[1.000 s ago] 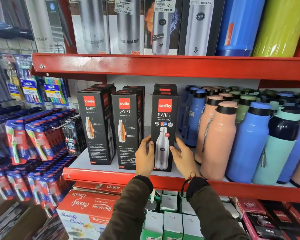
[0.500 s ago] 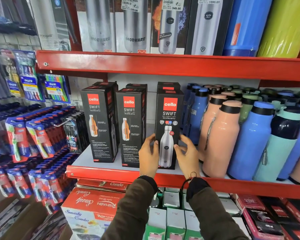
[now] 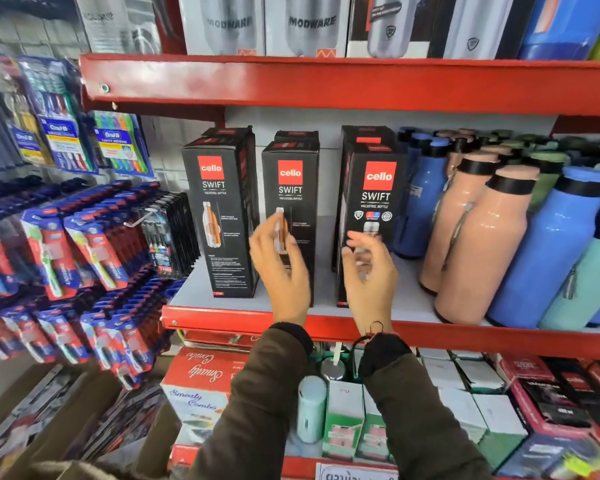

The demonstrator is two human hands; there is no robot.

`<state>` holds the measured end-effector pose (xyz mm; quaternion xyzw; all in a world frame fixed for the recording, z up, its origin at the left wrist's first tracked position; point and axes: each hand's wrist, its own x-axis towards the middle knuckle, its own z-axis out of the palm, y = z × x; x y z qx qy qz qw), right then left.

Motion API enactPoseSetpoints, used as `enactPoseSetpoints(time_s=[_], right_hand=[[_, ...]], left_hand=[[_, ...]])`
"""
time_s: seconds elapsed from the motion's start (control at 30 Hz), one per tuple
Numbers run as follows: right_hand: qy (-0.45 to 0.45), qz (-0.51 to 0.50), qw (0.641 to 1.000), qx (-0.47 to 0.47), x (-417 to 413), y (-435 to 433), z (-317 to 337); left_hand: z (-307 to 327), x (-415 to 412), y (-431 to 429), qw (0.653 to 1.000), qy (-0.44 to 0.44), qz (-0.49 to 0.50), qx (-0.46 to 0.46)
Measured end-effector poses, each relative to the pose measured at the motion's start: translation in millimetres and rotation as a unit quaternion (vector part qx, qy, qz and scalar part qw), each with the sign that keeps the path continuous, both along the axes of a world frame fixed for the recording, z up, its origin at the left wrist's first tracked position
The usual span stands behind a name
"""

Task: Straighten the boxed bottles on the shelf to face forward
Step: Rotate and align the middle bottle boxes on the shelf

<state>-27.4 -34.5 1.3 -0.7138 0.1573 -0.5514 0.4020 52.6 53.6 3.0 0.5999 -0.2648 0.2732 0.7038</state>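
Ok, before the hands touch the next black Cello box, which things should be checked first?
1. Left hand free: ok, open, holding nothing.
2. Right hand free: ok, open, holding nothing.
3. Right black cardboard Cello Swift box facing forward: ok.
4. Middle black Cello Swift box facing forward: ok, though the left hand hides its lower part.
5. Left black Cello Swift box facing forward: not ok, its right side panel shows.
6. Peach plastic bottle clear of the boxes: ok.
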Motion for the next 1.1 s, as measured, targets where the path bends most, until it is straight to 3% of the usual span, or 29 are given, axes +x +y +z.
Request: enactPoseSetpoints(time_s=[0.17, 0.3, 0.47, 0.83, 1.1], right_hand=[[0.068, 0.064, 0.995, 0.039, 24, 20, -7], [0.127, 0.080, 0.985, 0.089, 42, 30, -19], [0.126, 0.076, 0.984, 0.102, 48, 44, -22], [0.120, 0.026, 0.991, 0.062, 52, 52, -5], [0.122, 0.020, 0.988, 0.089, 50, 53, -6]], left_hand=[[-12, 31, 19, 0.986, 0.125, -0.105, 0.026], [-16, 36, 32, 0.950, 0.223, -0.208, 0.066], [-17, 47, 42, 0.915, 0.269, -0.299, 0.023], [-10, 44, 68, 0.944, 0.220, -0.243, -0.028], [-20, 56, 62, 0.967, 0.148, -0.206, 0.004]])
